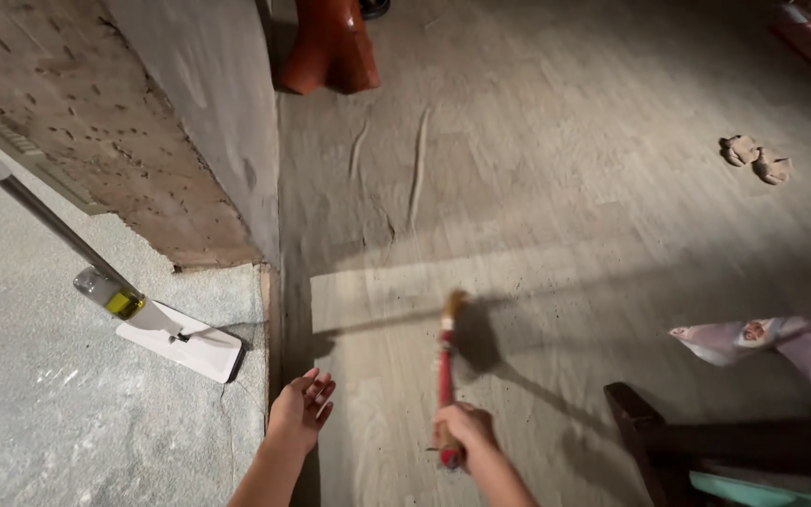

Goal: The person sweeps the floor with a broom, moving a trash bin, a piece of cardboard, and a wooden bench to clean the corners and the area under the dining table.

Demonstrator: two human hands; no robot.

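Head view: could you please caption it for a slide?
Right hand grips a red-handled broom over the floor; left hand open, empty.

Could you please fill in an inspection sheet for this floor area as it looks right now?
Surface: pale wood-look floor, dusty, with a sunlit band across the middle; a speckled grey slab lies to the left.
Job's things: small hand broom with a red handle, bristles pointing away over the floor.
Clutter: two small crumpled brown items on the floor at far right.
Grippers: right hand closed on the broom handle; left hand open, holding nothing, over the slab's edge.
Cables: nothing seen.
Surroundings: flat spray mop resting on the slab, rough wall, reddish-brown object at top, dark chair and patterned cloth at right.
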